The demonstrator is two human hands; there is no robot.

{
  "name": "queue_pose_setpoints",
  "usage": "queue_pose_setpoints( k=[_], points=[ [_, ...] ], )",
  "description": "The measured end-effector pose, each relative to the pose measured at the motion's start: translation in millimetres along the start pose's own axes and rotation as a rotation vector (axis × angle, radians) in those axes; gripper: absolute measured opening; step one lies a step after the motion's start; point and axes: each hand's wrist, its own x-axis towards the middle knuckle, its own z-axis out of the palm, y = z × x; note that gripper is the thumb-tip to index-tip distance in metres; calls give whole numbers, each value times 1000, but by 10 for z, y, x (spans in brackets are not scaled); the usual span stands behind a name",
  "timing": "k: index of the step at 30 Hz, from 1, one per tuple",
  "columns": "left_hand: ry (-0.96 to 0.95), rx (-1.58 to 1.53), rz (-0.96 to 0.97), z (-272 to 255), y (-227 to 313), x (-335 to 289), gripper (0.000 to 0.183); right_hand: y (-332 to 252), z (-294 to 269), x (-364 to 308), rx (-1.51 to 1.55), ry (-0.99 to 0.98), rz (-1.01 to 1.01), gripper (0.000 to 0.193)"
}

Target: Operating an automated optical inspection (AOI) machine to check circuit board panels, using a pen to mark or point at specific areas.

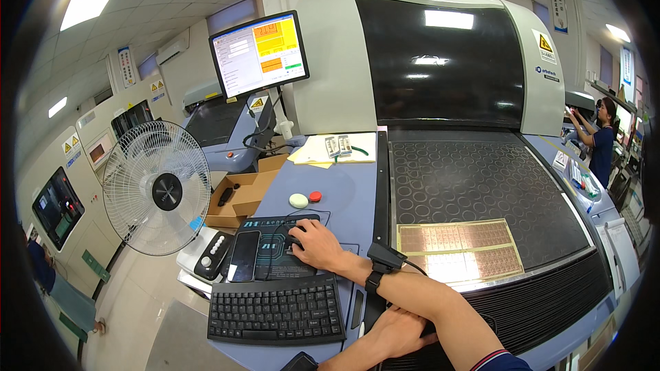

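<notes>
My right hand [315, 244] reaches across to the left and closes over a black mouse [294, 239] on a dark mouse pad [271, 264]. A black band with a small device sits on that wrist [382, 261]. My left hand [399, 333] lies flat on the machine's front edge beneath my right forearm and holds nothing. A black keyboard [275, 310] lies in front of the mouse pad. A copper-coloured circuit panel [457, 247] rests on the machine's dark perforated table [481, 178].
A black phone [244, 255] and a button controller [212, 254] lie left of the pad. A standing fan [157, 189], an open cardboard box [240, 196] and a monitor [260, 53] are further left. A co-worker [605, 141] stands far right.
</notes>
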Motion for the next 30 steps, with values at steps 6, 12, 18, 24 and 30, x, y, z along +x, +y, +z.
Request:
queue_pose_setpoints(
  k=[6, 12, 18, 24, 30],
  points=[
    [-86, -33, -31, -4, -11, 19, 71, 0, -12, -3, 9, -8, -1, 33],
    [0, 13, -5, 12, -5, 2, 65, -1, -22, 6, 68, -72, -41, 33],
    [-4, 19, -4, 30, -16, 2, 66, -6, -51, 12, 93, -96, -66, 32],
    [-20, 8, -1, 16, -16, 4, 68, -13, -54, 11, 99, -92, -78, 32],
    [-57, 12, -14, -2, -6, 13, 69, 0, -40, 10, 92, -97, -76, 32]
  ],
)
